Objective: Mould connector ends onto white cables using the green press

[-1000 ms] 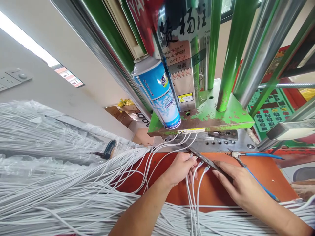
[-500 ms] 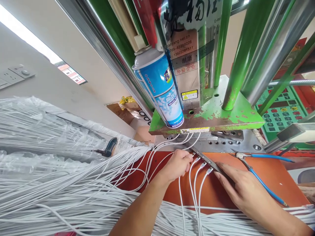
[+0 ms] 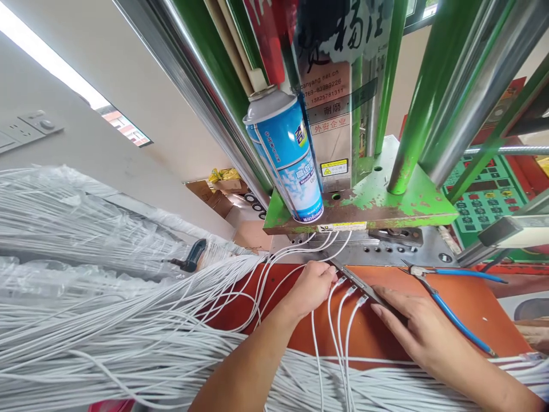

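Observation:
A dark metal bar [image 3: 357, 279] lies slantwise on the orange-brown board [image 3: 463, 309], its far end near the machine base. Several white cables [image 3: 341, 329] run to it, with clear-ended plugs [image 3: 362, 300] seated along its near edge. My right hand [image 3: 418, 326] grips the bar's near end between thumb and fingers. Near the far end, my left hand [image 3: 312, 286] pinches the end of one white cable against the bar; the plug itself is hidden by the fingers. Other white cables pass from under the green plate [image 3: 369, 214] toward the left.
Blue-handled pliers [image 3: 448, 309] rest open at the right of the board. A blue spray can [image 3: 285, 157] stands on the green plate. Bundles of white cables [image 3: 107, 326] fill the left and front. A green control panel [image 3: 493, 194] is at the right.
The view has shifted slightly. Both hands keep their holds on the bar and the cable end, with hardly any movement.

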`<move>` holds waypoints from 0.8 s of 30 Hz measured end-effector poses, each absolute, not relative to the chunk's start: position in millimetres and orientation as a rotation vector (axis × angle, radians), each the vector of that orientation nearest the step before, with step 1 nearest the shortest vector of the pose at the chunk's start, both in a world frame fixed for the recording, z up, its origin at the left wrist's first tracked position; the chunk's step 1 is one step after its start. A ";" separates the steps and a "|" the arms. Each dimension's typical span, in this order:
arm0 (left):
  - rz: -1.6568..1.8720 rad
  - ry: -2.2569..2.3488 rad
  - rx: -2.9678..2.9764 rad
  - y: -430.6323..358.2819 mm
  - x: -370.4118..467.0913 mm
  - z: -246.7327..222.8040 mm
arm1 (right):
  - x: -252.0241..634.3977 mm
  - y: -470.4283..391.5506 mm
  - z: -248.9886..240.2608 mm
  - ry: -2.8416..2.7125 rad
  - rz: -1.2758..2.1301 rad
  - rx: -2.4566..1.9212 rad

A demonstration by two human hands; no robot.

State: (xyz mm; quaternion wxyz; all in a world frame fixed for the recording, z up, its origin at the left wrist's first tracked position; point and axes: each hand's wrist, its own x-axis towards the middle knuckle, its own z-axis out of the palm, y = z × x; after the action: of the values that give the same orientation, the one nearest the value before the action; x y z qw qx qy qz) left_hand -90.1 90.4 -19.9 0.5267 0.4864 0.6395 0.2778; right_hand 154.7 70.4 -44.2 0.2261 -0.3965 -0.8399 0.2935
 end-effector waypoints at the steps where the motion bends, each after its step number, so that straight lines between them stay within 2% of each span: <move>1: 0.660 1.576 1.226 90.0 -91.4 -16.7 | 152.8 70.3 -45.0 -2.301 0.779 -1.120; 5: 0.756 1.878 1.762 78.1 -89.9 5.3 | 150.1 70.8 -48.3 -2.291 0.693 -1.194; 8: 0.677 1.668 2.093 58.5 -77.4 16.3 | 154.0 72.1 -51.0 -2.307 0.642 -1.237; 12: 0.422 1.540 2.366 37.8 -57.2 5.9 | 156.8 72.5 -51.6 -2.337 0.557 -1.269; 16: 0.381 1.659 2.345 37.8 -51.4 -6.7 | 155.2 72.3 -50.4 -2.343 0.530 -1.247; 20: 0.411 1.806 2.193 43.2 -59.2 2.0 | 154.2 72.5 -52.3 -2.329 0.459 -1.252; 24: 0.237 1.815 2.214 43.0 -62.9 11.1 | 153.7 73.1 -54.8 -2.331 0.484 -1.244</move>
State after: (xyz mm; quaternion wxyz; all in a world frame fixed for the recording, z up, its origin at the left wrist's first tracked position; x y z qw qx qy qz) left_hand -62.9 43.0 11.1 0.1340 0.7637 0.6263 0.0817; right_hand 153.7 73.1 -54.8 0.2259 -0.4511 -0.8454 0.1756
